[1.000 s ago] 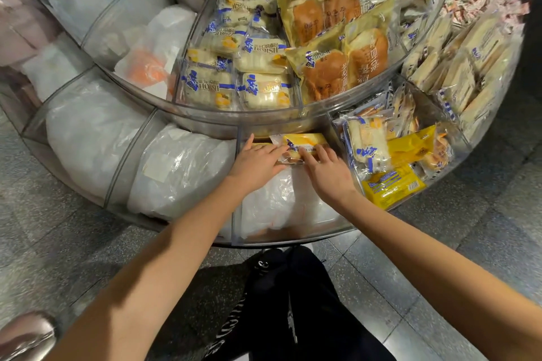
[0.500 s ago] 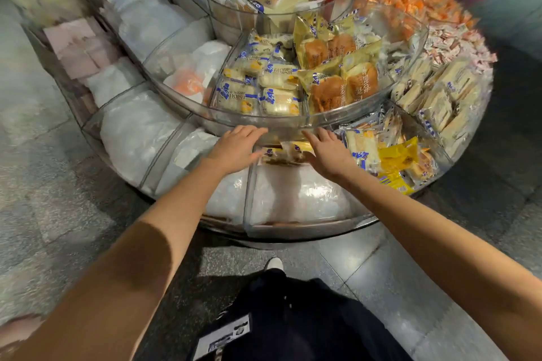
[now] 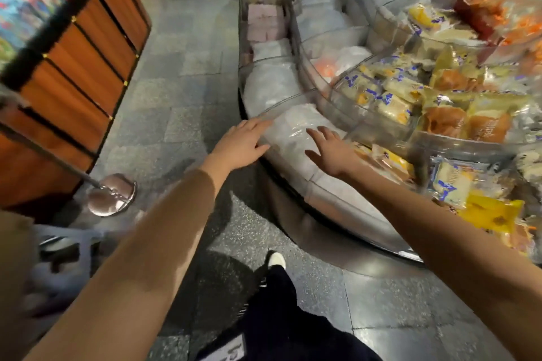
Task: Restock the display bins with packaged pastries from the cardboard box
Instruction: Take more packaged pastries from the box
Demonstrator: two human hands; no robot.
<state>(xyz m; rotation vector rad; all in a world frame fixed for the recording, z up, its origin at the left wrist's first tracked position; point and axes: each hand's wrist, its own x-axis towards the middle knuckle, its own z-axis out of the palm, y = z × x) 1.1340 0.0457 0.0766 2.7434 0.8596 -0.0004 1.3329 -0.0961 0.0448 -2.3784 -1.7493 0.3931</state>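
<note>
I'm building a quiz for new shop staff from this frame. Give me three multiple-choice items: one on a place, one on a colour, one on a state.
1. Where is the shiny round metal post base?
A) on the grey tiled floor, left of the display
B) inside a bin
C) in a hand

2. What colour is the flat packet at the right end of the clear plastic lower bin?
A) green
B) yellow
C) black

3. How are the left hand and right hand?
A) both gripping packets
B) one gripping a box
C) both open, empty

Answers: 1 A, it stands on the floor beside the orange panelled stand. 2 B, its wrapper is yellow. 3 C, both show spread fingers holding nothing.
</note>
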